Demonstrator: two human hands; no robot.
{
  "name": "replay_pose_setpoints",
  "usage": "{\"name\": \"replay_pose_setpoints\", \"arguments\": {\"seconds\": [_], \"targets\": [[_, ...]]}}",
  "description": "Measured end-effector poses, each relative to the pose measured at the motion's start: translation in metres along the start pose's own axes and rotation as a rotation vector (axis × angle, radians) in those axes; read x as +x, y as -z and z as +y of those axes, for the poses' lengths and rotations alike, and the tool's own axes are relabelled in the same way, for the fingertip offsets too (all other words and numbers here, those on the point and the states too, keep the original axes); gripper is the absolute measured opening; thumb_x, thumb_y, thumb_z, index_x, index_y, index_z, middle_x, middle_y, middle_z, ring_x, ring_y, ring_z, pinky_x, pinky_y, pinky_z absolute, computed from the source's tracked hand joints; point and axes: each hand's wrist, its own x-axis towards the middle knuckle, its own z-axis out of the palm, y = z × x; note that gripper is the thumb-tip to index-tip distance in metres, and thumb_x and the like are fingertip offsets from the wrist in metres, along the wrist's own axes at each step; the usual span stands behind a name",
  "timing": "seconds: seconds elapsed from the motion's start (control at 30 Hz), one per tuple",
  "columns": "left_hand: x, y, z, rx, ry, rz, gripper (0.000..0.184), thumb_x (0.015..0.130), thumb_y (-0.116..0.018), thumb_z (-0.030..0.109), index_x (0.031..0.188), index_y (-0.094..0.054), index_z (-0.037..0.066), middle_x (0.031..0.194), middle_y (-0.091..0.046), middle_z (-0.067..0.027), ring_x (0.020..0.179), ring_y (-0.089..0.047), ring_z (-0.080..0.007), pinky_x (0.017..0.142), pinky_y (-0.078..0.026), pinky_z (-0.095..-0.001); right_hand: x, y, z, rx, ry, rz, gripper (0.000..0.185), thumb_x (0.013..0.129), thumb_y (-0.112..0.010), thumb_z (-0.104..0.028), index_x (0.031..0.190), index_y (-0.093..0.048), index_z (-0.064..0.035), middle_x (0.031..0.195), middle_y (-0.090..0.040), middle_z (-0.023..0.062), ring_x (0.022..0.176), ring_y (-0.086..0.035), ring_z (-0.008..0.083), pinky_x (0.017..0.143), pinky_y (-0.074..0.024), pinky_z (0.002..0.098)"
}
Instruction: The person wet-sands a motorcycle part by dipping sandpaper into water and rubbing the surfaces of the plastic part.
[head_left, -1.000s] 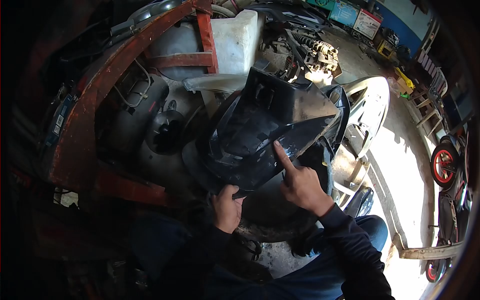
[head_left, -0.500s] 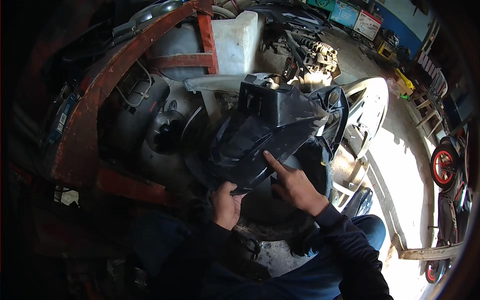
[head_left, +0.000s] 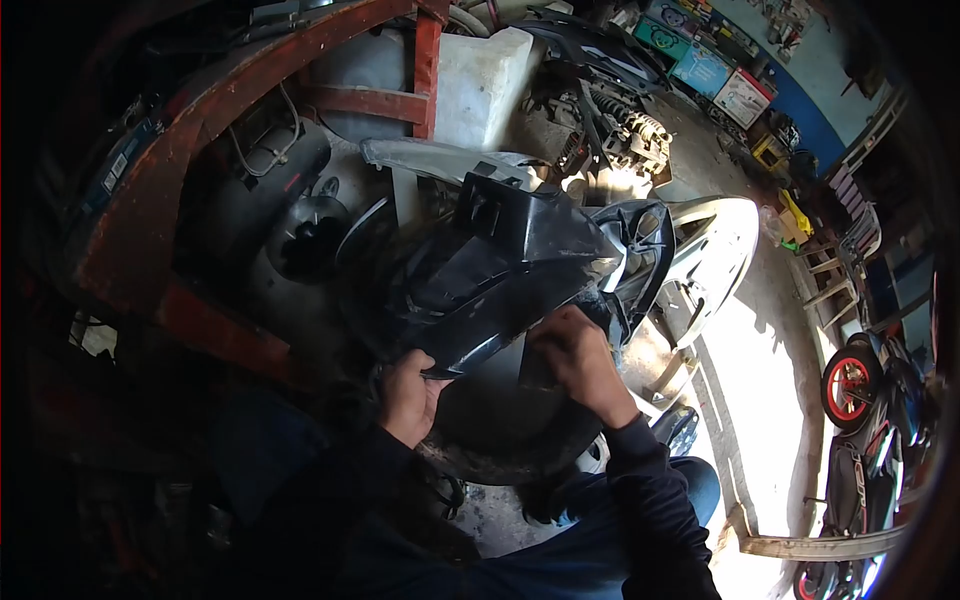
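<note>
A black plastic motorcycle body panel (head_left: 500,270) with scuffed, dusty patches lies tilted in front of me. My left hand (head_left: 408,400) grips its near lower edge, thumb on top and fingers underneath. Close by the panel's right edge is my right hand (head_left: 580,362), its fingers curled in and slightly blurred. A small dark flat piece (head_left: 537,370) shows below those fingers and looks held in them; its kind is unclear. Under the panel a round dark tub or tyre-like rim (head_left: 520,455) is partly hidden.
At left stands a red-brown frame (head_left: 140,230) beside a dark cylindrical tank (head_left: 250,180). White body panels (head_left: 715,250) lie to the right in sunlight. Shock absorbers and engine parts (head_left: 630,130) sit beyond. A motorcycle with a red-rimmed wheel (head_left: 848,388) is at far right.
My right index finger was stretched out onto the panel's surface; now the hand is curled at the panel's right edge. The view has shifted, with the panel and left hand appearing further left.
</note>
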Motion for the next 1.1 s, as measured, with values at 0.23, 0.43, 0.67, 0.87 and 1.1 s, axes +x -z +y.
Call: {"name": "replay_pose_setpoints", "arguments": {"seconds": [0.23,0.43,0.67,0.87,1.1], "targets": [[-0.002,0.001,-0.004,0.047,0.017,0.035,0.038,0.078,-0.046,-0.003,0.114,-0.055,-0.011,0.116,-0.062,-0.0199,0.108,-0.063,-0.0341,0.098,-0.051,-0.0528,0.002,-0.016,0.015,0.223,-0.134,0.279,0.020,0.084,-0.065,0.003,0.102,-0.071,-0.0010,0.109,-0.063,0.0109,0.099,-0.063,0.0226,0.087,-0.0484,0.0303],[-0.006,-0.007,-0.004,0.036,0.058,-0.020,0.039,0.078,-0.047,-0.003,0.115,-0.053,-0.012,0.115,-0.061,-0.0201,0.107,-0.063,-0.0344,0.099,-0.050,-0.0540,-0.006,-0.039,-0.004,-0.027,0.068,0.081,0.059,0.071,-0.076,-0.008,0.127,-0.060,0.0001,0.131,-0.050,0.0153,0.122,-0.048,0.0338,0.103,-0.0418,0.0384],[-0.003,-0.003,-0.011,0.093,0.048,0.106,0.037,0.077,-0.049,-0.002,0.113,-0.053,-0.011,0.112,-0.061,-0.0191,0.104,-0.064,-0.0327,0.096,-0.053,-0.0510,-0.010,-0.039,0.005,-0.419,0.190,0.089,0.050,0.071,-0.065,-0.005,0.121,-0.063,-0.0072,0.122,-0.060,0.0092,0.108,-0.053,0.0334,0.094,-0.0453,0.0412],[0.006,0.006,-0.017,0.070,0.080,0.074,0.035,0.077,-0.052,-0.003,0.111,-0.055,-0.008,0.113,-0.059,-0.0170,0.103,-0.062,-0.0322,0.089,-0.055,-0.0474,-0.011,-0.037,0.049,-0.098,-0.193,0.475,0.023,0.079,-0.059,-0.009,0.099,-0.064,0.0014,0.096,-0.062,0.0223,0.090,-0.058,0.0378,0.082,-0.0466,0.0451],[0.002,-0.003,-0.008,0.043,0.069,0.093,0.036,0.076,-0.048,-0.003,0.110,-0.051,-0.015,0.114,-0.059,-0.0220,0.106,-0.062,-0.0360,0.094,-0.053,-0.0502,-0.030,-0.064,0.130,-0.149,-0.595,0.418,0.023,0.084,-0.053,-0.019,0.081,-0.060,0.0030,0.075,-0.062,0.0255,0.079,-0.063,0.0453,0.069,-0.0491,0.0498]]}}
